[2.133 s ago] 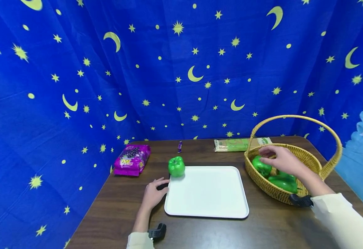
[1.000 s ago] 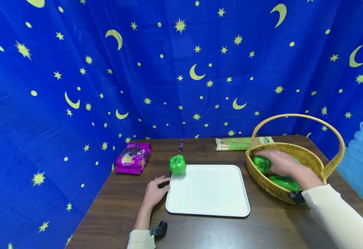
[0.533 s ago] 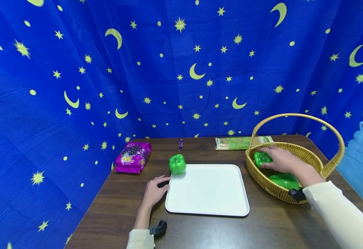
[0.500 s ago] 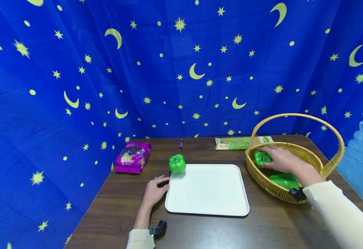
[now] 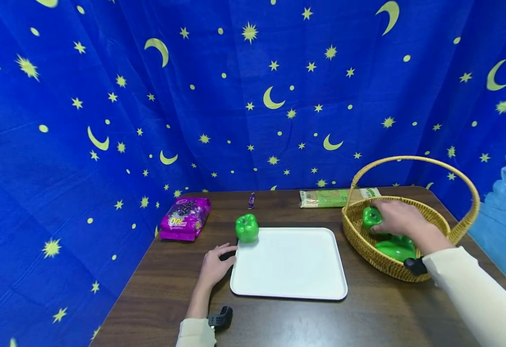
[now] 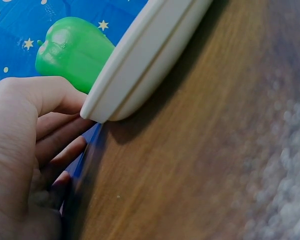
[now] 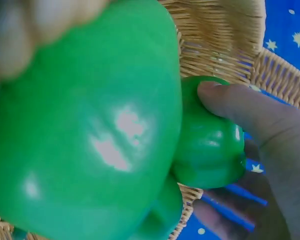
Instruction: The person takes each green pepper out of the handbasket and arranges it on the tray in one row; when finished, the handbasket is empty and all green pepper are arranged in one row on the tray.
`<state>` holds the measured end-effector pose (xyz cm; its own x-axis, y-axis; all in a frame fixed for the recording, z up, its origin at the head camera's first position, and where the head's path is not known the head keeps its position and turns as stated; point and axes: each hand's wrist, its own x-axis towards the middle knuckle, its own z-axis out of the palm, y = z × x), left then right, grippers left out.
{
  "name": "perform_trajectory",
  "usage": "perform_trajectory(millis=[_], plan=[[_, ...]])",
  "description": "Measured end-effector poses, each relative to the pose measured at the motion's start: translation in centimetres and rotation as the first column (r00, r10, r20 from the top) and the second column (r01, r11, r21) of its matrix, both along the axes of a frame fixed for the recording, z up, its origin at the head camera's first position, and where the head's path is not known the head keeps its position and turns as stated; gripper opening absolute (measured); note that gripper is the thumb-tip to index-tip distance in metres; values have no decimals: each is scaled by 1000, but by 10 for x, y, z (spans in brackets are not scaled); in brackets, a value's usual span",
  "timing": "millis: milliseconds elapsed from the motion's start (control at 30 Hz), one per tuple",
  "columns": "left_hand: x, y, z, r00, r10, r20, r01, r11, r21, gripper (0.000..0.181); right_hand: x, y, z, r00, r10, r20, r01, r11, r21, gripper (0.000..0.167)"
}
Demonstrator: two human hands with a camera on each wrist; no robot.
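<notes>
The right hand grasps a green pepper in the basket, shifted off the side wall since half a second ago; another pepper is partly hidden. The left hand's relaxed fingers touch the tray.

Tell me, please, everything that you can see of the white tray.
The white tray is rectangular, with rounded corners, a smooth, plastic-looking surface and a low raised rim; in the left wrist view, a line runs along its outer side. It lies face up on the wooden table, one long side toward the person, apart from the wicker basket on its right. A glossy green pepper stands at its far left corner, and the person's left grip touches its left edge.
</notes>
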<state>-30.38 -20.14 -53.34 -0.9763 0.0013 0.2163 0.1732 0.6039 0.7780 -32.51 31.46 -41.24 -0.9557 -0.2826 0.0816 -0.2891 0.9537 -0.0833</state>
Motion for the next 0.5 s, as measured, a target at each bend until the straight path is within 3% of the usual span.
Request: perform_trajectory(millis=[200,500], plan=[[-1,-2,-1,999,-25,-48,25,1000,-13,27,-6,1,-2,999,47,1,-46,996,-82,75],[-1,-1,1,999,-21,-30,20,999,-31,27,-4,-3,-2,998,42,57,-40,998,-47,81]])
